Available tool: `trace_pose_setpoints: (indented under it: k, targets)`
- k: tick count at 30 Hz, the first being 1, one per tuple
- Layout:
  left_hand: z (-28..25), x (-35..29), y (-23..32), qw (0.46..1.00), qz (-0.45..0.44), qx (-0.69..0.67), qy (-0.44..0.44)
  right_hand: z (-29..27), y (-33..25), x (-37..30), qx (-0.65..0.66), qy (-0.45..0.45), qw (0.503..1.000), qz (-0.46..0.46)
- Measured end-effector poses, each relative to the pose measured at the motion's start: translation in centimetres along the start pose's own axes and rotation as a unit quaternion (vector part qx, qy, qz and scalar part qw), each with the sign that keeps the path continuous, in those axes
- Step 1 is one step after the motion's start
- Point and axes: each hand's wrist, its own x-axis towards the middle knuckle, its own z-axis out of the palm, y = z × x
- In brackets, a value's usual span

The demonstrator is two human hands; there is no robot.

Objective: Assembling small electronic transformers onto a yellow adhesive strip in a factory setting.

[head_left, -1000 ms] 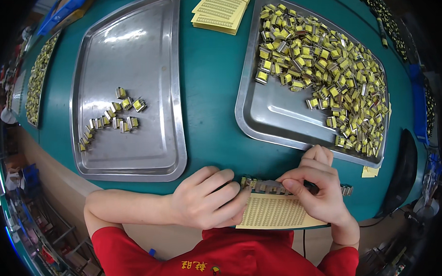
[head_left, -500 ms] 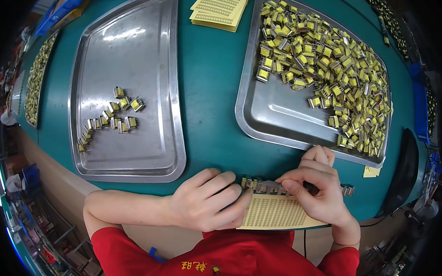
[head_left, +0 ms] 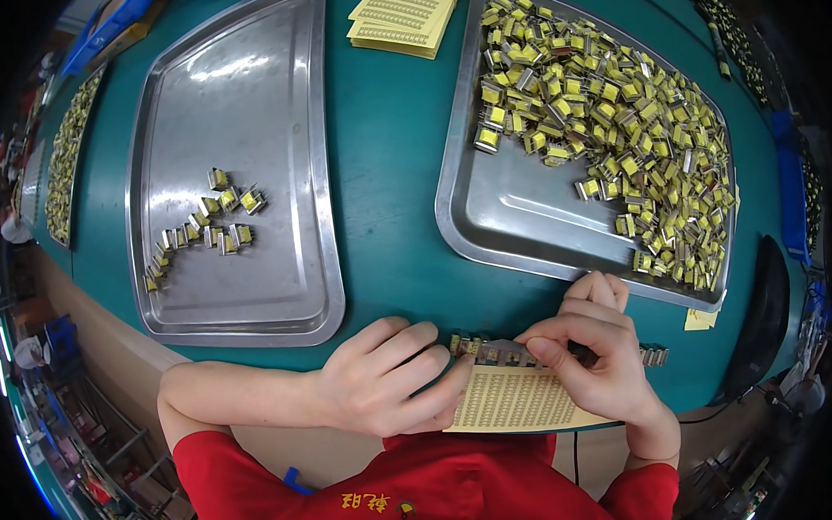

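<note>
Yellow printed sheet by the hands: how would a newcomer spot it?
On the green table, start at the heaped metal tray, then drop to the near edge. The yellow printed sheet lies between left hand and right hand. Unlike the far stacked yellow sheets, it lies alongside the component row.

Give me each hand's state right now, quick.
Left hand: curled at left end of a row of small transformers; grip unclear.
Right hand: closed in a pinch at that row; anything held cannot be told.
</note>
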Motion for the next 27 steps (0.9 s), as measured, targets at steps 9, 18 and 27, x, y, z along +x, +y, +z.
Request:
trace_pose_setpoints:
  k: [9, 18, 27]
  targets:
    - [0.02, -0.12, 0.14, 1.000, -0.005, 0.004, -0.004, 0.10, -0.01, 0.01, 0.002, 0.002, 1.000, -0.001]
    - [0.05, -0.07, 0.10, 1.000, -0.006, 0.015, -0.021, 0.09, 0.06, -0.03, 0.004, 0.004, 1.000, 0.000]
    - [-0.01, -0.17, 0.18, 0.999, -0.003, 0.019, -0.025, 0.24, 0.10, -0.12, 0.003, 0.007, 1.000, -0.009]
